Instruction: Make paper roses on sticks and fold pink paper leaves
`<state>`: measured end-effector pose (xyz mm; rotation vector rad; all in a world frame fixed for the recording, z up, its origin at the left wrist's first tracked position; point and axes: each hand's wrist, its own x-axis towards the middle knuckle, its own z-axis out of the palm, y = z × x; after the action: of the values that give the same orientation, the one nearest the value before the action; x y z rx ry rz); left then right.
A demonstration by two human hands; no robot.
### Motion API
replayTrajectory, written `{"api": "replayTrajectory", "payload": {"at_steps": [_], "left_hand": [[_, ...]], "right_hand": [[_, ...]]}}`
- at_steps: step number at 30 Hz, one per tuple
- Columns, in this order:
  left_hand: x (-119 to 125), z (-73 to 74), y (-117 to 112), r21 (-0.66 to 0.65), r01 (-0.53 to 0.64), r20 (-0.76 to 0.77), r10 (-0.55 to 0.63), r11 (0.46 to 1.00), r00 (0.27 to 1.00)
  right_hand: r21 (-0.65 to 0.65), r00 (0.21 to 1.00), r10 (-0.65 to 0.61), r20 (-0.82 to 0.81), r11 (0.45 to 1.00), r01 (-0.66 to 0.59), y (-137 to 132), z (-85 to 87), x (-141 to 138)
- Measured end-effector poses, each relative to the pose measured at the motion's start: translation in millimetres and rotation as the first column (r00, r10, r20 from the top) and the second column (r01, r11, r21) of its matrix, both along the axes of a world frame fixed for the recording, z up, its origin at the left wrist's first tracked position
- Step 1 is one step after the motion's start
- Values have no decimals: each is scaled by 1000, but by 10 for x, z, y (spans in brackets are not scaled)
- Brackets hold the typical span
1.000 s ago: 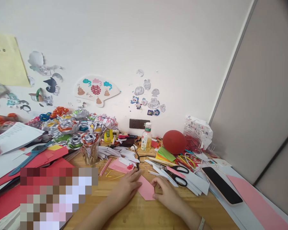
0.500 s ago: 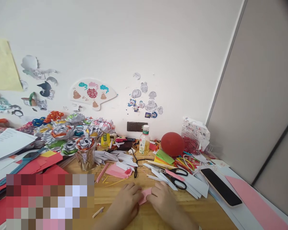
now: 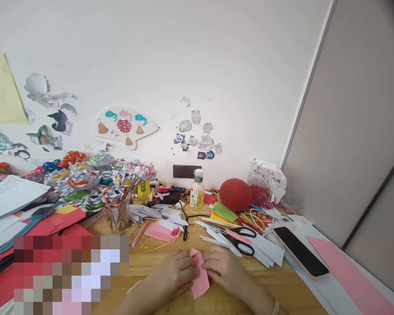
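Note:
A small pink paper (image 3: 201, 280) lies between my hands at the near middle of the wooden table (image 3: 164, 302), its top end folded to a point. My left hand (image 3: 179, 273) has its fingers curled onto the paper's left edge. From the other side, my right hand (image 3: 221, 269) pinches the right edge with thumb and fingers. Just beyond my hands lie several pink paper pieces (image 3: 160, 231) to the left and black-handled scissors (image 3: 241, 243) to the right, among white paper strips (image 3: 262, 251).
Paper flowers (image 3: 114, 194) stand in a clear cup (image 3: 118, 218) at the left. Towards the wall are a drink bottle (image 3: 197, 192) and a red balloon (image 3: 235, 194). A phone (image 3: 302, 251) rests at the right. A pixelated patch covers the lower left.
The pink paper has turned more upright and shows more of its length, with a pointed top. My right hand has shifted slightly right, and the view has moved a little.

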<state>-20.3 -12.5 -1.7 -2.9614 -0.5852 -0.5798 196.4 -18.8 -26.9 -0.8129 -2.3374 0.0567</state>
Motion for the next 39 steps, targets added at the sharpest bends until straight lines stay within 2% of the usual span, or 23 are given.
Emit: {"api": "replayTrajectory", "payload": {"at_steps": [7,10,14,17,20,23,26,28,32,36,39], "left_hand": [[0,49,-46,23,-63,-52,64,998,997],[-8,11,1,58,-80,-90,85,995,992],[-29,-95,72,60,-61,-82,65,996,994],[-45,-132,99,-42,-69,-52,67,997,996],[-70,-120,131,-222,-58,9,62,973,998],[-101,-115,178,-395,-29,82,67,918,994],[-114,-146,224,-514,-66,114,144,855,983],[-111,-178,253,-539,-91,129,188,837,974],[-92,-229,308,-486,-85,188,199,870,962],[-64,-241,353,-495,-51,216,180,867,960],[-27,-250,370,-480,-85,193,200,873,961]], "right_hand": [[-195,968,-165,-188,972,128,23,0,-24],[-237,972,-178,-153,962,139,20,-9,-19],[-185,989,-146,-40,973,136,-8,-8,-9],[-170,993,-102,66,979,112,-21,-1,-12],[-200,991,-95,92,973,112,-20,11,-21],[-271,993,-108,44,956,115,-10,17,-34],[-344,992,-119,-37,934,99,14,-5,-52],[-373,987,-136,-84,923,95,41,-37,-68],[-410,975,-205,-91,899,150,95,-90,-108],[-424,957,-277,-80,879,219,108,-85,-158],[-427,948,-312,-69,867,255,96,-68,-189]]}}
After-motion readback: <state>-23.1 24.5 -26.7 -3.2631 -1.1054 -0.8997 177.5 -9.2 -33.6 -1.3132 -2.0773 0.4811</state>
